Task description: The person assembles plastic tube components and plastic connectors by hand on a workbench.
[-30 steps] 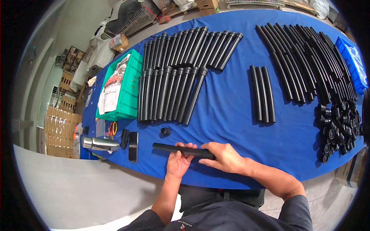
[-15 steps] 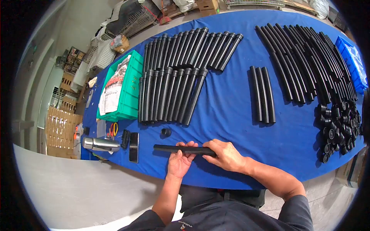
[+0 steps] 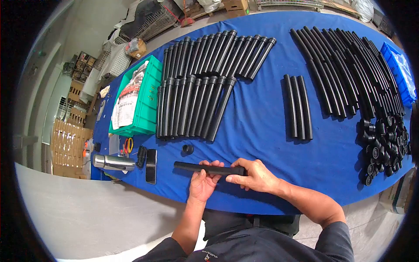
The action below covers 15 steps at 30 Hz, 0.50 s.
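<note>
A black tube point(image 3: 187, 166) lies level across both hands near the front edge of the table. My left hand point(image 3: 204, 184) holds it from below around its middle, thumb in front and fingers behind. My right hand point(image 3: 253, 175) is closed around the tube's right end, where a wider black cap partly shows between thumb and fingers. Just beyond the tube's left part, a single black cap point(image 3: 187, 149) rests on the blue cloth.
Capped tubes point(image 3: 185, 107) lie in two rows beside a green crate point(image 3: 146, 102). Three plain tubes point(image 3: 298, 107), more tubes point(image 3: 345, 72), a cap pile point(image 3: 384, 146) and a blue bin point(image 3: 399, 72) are rightward. A phone point(image 3: 151, 166), steel flask point(image 3: 114, 163) and scissors point(image 3: 128, 145) lie left.
My right hand has shifted its grip at the tube's right end, with the thumb now lower and the capped end more visible. My left hand has barely moved.
</note>
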Motion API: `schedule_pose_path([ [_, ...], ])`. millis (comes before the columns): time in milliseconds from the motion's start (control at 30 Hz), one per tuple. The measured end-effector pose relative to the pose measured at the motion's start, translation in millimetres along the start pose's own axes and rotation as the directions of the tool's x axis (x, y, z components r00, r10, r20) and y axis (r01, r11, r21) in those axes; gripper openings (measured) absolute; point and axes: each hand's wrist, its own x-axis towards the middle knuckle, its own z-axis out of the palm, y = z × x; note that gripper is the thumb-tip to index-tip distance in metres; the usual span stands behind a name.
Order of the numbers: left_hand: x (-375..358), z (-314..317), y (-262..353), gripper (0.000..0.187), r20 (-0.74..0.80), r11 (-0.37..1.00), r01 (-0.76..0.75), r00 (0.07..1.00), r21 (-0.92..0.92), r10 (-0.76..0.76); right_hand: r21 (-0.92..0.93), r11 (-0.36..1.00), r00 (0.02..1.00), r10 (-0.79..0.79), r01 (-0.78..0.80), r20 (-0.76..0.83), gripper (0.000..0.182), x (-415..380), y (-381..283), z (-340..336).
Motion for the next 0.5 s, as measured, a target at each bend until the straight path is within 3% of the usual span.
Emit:
schedule_pose_path([
  [33,0.3,1.1,0.1,0.028,-0.003,1.000,0.001,1.000,0.002,-0.001,-0.158,0.968,0.974,-0.212,0.198,-0.081,0.035,2.8,7.9,1.9],
  [100,1.2,3.5,-0.9,0.028,-0.009,1.000,0.005,1.000,0.003,-0.005,-0.487,0.723,0.778,-0.615,0.490,-0.131,0.036,9.1,25.8,7.5],
  [133,1.1,2.9,-1.2,0.028,-0.002,1.000,0.003,1.000,0.002,-0.003,-0.588,0.661,0.759,-0.640,0.465,-0.119,0.037,7.6,28.0,9.1],
  [233,0.2,1.3,-0.5,0.028,0.015,1.000,0.002,1.000,-0.003,-0.002,-0.414,0.760,0.793,-0.594,0.501,-0.132,0.037,6.0,17.2,4.4],
  [267,0.1,1.6,-0.3,0.028,0.019,1.000,0.005,1.000,-0.004,-0.005,-0.285,0.946,0.977,-0.190,0.154,-0.101,0.037,-0.5,2.9,0.2],
  [367,0.3,4.6,-0.1,0.028,0.003,1.000,0.007,1.000,-0.006,-0.007,-0.265,0.944,0.971,-0.225,0.198,-0.077,0.040,6.6,17.0,0.6],
  [467,-0.2,3.9,-1.0,0.028,-0.015,1.000,-0.004,1.000,-0.002,0.004,-0.686,0.553,0.709,-0.701,0.473,-0.076,0.038,12.5,37.4,8.5],
  [500,-0.1,3.0,-1.2,0.028,-0.018,1.000,-0.009,1.000,0.000,0.009,-0.615,0.611,0.721,-0.686,0.498,-0.098,0.037,12.2,36.6,8.4],
])
